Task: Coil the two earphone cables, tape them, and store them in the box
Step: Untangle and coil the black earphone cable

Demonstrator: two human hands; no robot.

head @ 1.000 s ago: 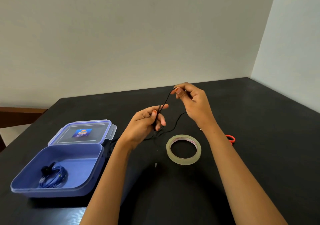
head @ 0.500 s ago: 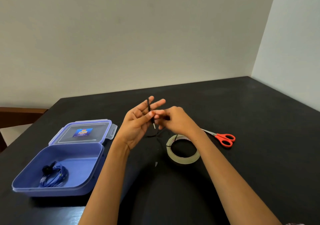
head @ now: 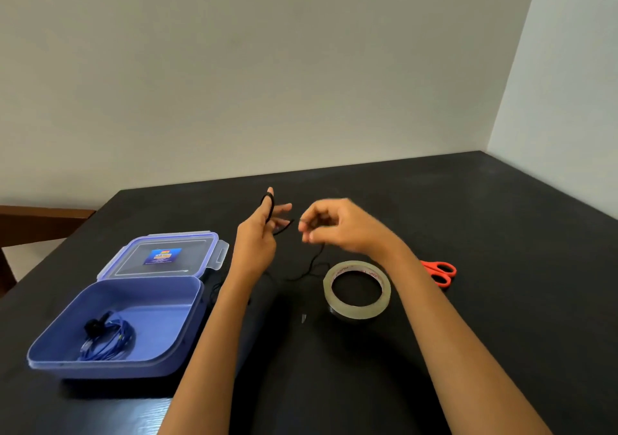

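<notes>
A thin black earphone cable (head: 312,264) is looped over the straight fingers of my left hand (head: 259,234), which is raised above the black table (head: 501,300). My right hand (head: 337,225), just to the right, pinches the cable between thumb and fingertips; the rest of the cable trails down onto the table. A coiled blue earphone cable (head: 107,339) lies inside the open blue box (head: 174,344) at the left. The roll of clear tape (head: 357,289) lies flat under my right wrist.
The box's clear lid (head: 160,255) lies folded back behind it. Orange-handled scissors (head: 441,270) lie right of the tape, partly hidden by my right forearm. A small pale scrap (head: 303,318) lies on the table near the tape. Walls border the table at back and right.
My right hand has pulled away to the right from my left hand, drawing the cable with it. A loop now sits over my left fingers.
</notes>
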